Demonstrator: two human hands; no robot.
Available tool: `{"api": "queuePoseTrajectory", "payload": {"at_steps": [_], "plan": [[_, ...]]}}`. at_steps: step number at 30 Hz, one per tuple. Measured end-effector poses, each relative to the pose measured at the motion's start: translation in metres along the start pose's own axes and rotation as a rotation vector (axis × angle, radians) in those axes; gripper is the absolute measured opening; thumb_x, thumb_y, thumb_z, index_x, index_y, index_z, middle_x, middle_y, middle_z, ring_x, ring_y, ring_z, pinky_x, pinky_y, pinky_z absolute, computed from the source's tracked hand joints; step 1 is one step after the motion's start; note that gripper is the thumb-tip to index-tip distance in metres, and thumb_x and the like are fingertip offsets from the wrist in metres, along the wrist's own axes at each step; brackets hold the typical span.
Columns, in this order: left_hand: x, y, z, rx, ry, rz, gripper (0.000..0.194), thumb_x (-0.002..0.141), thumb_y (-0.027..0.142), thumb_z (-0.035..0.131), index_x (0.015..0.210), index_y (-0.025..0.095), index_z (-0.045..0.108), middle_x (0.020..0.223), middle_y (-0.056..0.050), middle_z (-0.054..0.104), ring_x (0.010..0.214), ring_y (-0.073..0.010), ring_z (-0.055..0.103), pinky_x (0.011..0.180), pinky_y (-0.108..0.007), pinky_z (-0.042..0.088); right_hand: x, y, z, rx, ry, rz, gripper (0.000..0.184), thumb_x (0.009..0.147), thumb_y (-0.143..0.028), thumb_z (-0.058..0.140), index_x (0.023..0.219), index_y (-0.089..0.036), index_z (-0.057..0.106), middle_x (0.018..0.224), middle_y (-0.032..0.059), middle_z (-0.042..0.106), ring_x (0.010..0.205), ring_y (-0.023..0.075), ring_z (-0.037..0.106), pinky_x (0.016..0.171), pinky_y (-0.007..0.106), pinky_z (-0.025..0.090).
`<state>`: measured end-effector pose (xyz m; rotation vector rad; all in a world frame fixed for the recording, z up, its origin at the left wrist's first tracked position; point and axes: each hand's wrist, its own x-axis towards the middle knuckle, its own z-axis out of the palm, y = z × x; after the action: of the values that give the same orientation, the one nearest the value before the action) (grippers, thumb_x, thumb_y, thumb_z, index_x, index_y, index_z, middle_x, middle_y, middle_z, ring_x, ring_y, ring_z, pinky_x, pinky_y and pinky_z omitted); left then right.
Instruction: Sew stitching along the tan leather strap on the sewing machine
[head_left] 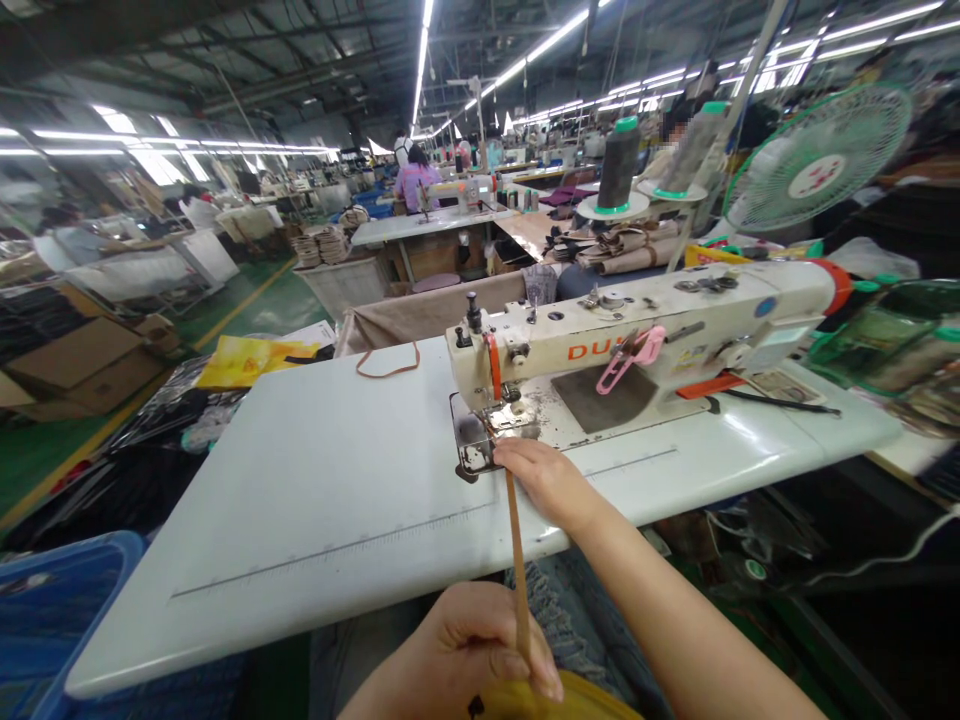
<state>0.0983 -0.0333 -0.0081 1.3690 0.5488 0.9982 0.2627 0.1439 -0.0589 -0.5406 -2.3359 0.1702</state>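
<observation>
A narrow tan strap runs from the needle plate of a cream sewing machine back toward my body. My right hand lies on the white table just in front of the presser foot, fingers closed on the strap's far end. My left hand is near my lap at the table's front edge, pinching the strap's near end between thumb and fingers. Something yellow lies under that hand. A loose loop of the same tan strap rests at the far edge of the table.
The white table carries a printed ruler line. Thread cones and a green fan stand behind the machine. A blue crate sits at lower left; boxes, bags and other workstations with people fill the background.
</observation>
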Motion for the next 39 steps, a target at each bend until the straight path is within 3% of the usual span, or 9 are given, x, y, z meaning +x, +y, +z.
{"api": "queuePoseTrajectory", "payload": {"at_steps": [5, 10, 15, 23, 39], "plan": [[-0.001, 0.010, -0.003, -0.176, 0.063, 0.114, 0.030, 0.101, 0.039, 0.068, 0.088, 0.016, 0.081, 0.085, -0.011, 0.081, 0.079, -0.0201, 0.079, 0.071, -0.024, 0.059, 0.004, -0.002, 0.003, 0.007, -0.049, -0.020, 0.031, 0.101, -0.013, 0.060, 0.130, -0.022, 0.069, 0.138, 0.0108, 0.071, 0.134, 0.0222, 0.064, 0.114, 0.043, 0.055], [-0.002, 0.004, -0.002, -0.132, -0.033, -0.045, 0.034, 0.097, 0.046, 0.070, 0.091, 0.015, 0.083, 0.090, -0.014, 0.081, 0.085, -0.0236, 0.079, 0.081, -0.032, 0.062, 0.011, -0.001, 0.007, -0.021, -0.081, 0.070, 0.028, 0.102, -0.013, 0.058, 0.127, -0.019, 0.070, 0.147, 0.0126, 0.064, 0.134, 0.0241, 0.064, 0.114, 0.045, 0.055], [-0.007, -0.003, -0.005, -0.120, -0.032, -0.098, 0.035, 0.097, 0.046, 0.071, 0.094, 0.014, 0.084, 0.090, -0.015, 0.080, 0.085, -0.0238, 0.077, 0.084, -0.035, 0.061, 0.014, 0.002, 0.008, 0.032, -0.066, 0.042, 0.027, 0.100, -0.010, 0.059, 0.119, -0.019, 0.075, 0.131, 0.0107, 0.074, 0.127, 0.0229, 0.068, 0.113, 0.043, 0.056], [-0.008, 0.003, -0.005, -0.048, -0.033, -0.099, 0.035, 0.100, 0.043, 0.067, 0.100, 0.013, 0.084, 0.091, -0.017, 0.080, 0.086, -0.0248, 0.077, 0.084, -0.035, 0.060, 0.010, -0.001, 0.008, -0.005, -0.065, -0.004, 0.031, 0.097, -0.007, 0.061, 0.123, -0.019, 0.074, 0.124, 0.0116, 0.077, 0.125, 0.0244, 0.070, 0.110, 0.043, 0.058], [0.000, -0.003, 0.003, -0.036, -0.008, -0.057, 0.039, 0.100, 0.046, 0.067, 0.097, 0.010, 0.083, 0.087, -0.016, 0.080, 0.078, -0.0204, 0.076, 0.079, -0.029, 0.059, 0.010, -0.003, 0.006, -0.018, -0.080, 0.055, 0.028, 0.103, -0.013, 0.055, 0.126, -0.015, 0.072, 0.130, 0.0140, 0.074, 0.127, 0.0259, 0.068, 0.111, 0.045, 0.056]]}}
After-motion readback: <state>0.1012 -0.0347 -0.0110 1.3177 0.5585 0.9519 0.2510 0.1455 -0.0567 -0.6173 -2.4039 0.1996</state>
